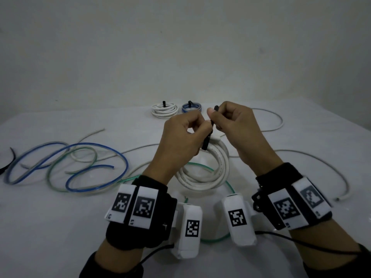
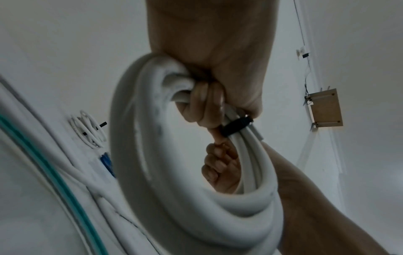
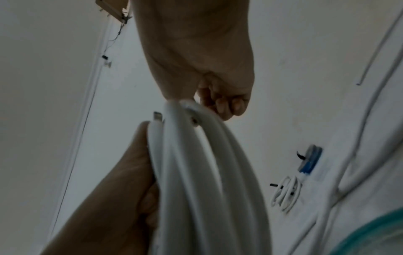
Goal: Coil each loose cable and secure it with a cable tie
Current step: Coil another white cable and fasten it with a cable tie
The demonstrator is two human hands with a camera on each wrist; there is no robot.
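Observation:
A thick white cable coil [image 1: 206,169] hangs upright above the table's middle. My left hand [image 1: 197,127] grips its top, fingers curled round the bundled strands [image 2: 202,101]. A black cable tie [image 1: 207,135] is wrapped around the bundle just beside those fingers [image 2: 236,126]. My right hand [image 1: 213,117] pinches the tie's upper end between thumb and fingers, close against the left hand. From the right wrist, the right hand [image 3: 222,107] sits at the coil's top [image 3: 196,172], and the tie is hidden there.
Two tied coils lie at the back, one white [image 1: 164,110] and one blue [image 1: 191,107]. Loose blue cable [image 1: 96,155] sprawls at left, a green one [image 1: 228,187] runs under the hands, and grey-white cables [image 1: 321,163] lie at right. Black ties [image 1: 8,163] lie at the left edge.

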